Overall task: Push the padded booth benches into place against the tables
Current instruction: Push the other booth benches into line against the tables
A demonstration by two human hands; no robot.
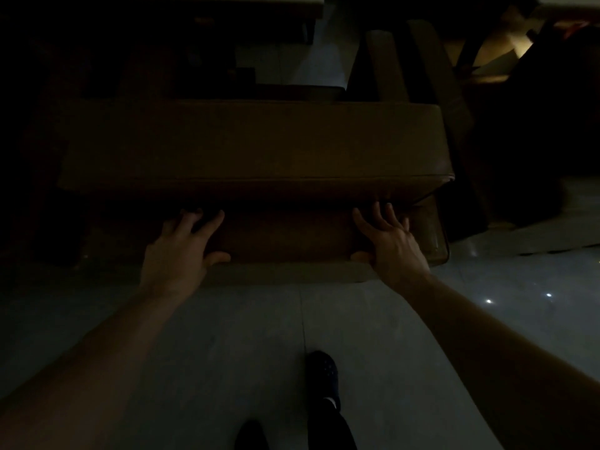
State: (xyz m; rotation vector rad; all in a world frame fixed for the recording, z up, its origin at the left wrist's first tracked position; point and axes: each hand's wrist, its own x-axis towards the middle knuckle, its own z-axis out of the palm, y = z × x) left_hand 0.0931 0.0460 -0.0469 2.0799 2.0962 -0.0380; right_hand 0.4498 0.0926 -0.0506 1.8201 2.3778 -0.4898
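The room is very dim. A brown padded booth bench (253,147) lies straight ahead of me, its long side across the view. My left hand (181,248) rests flat on the bench's near padded edge, fingers spread, thumb hooked under. My right hand (389,241) presses the same edge near the bench's right corner, fingers spread and thumb under the edge. Beyond the bench a table edge (227,1) shows faintly at the top.
Another brown bench or panel (438,102) leans at an angle to the right of the bench. A pale floor strip (321,56) runs beyond it. Grey tiled floor (227,336) lies under me, with my dark shoe (323,375) on it. The left side is in darkness.
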